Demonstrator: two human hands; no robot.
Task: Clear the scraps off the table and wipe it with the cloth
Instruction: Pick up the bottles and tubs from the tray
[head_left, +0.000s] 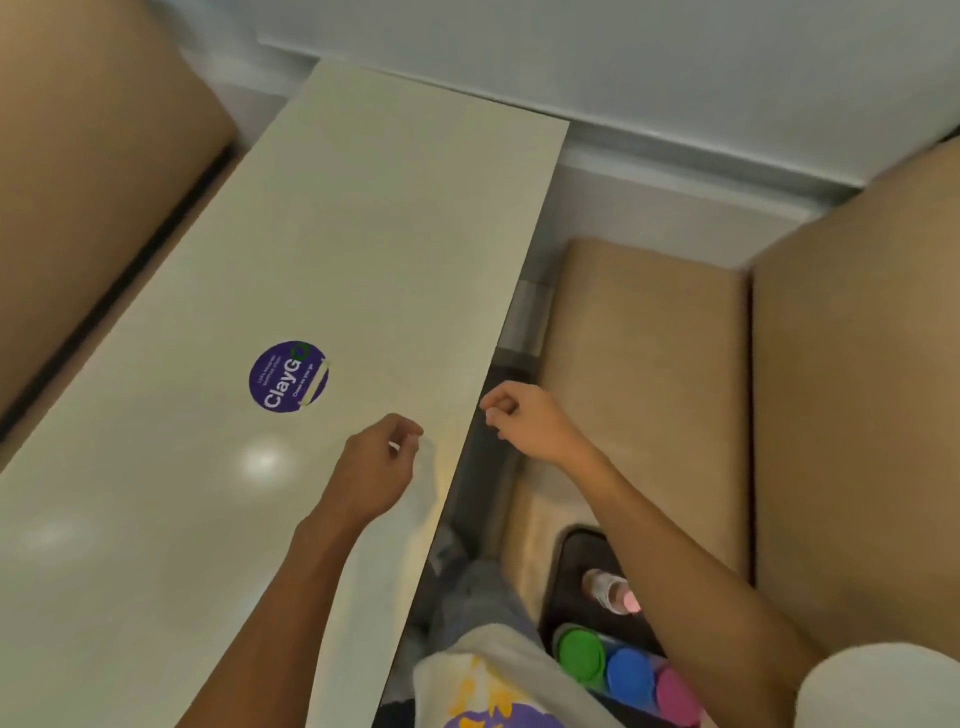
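Here the table (322, 234) is a long, narrow rectangle with a smooth, pale, glossy top that reflects ceiling lights, and a round purple sticker (289, 376) lies flat on it. The left hand (371, 467) hovers above the tabletop near its right edge, wrist bent, fingers curled in to the thumb and pinching what looks like a small white scrap (395, 446). The right hand (524, 423) hangs just off that edge, over the gap beside the tan padded bench (639, 364), fingers curled with the thumb meeting the forefinger; whether it holds anything I cannot tell. Lower on the bench sits a dark tray (571, 577) carrying tubs with round green, blue and pink lids (581, 653) and a small bottle (610, 592). A plain grey wall (623, 62) closes off the table's far end.
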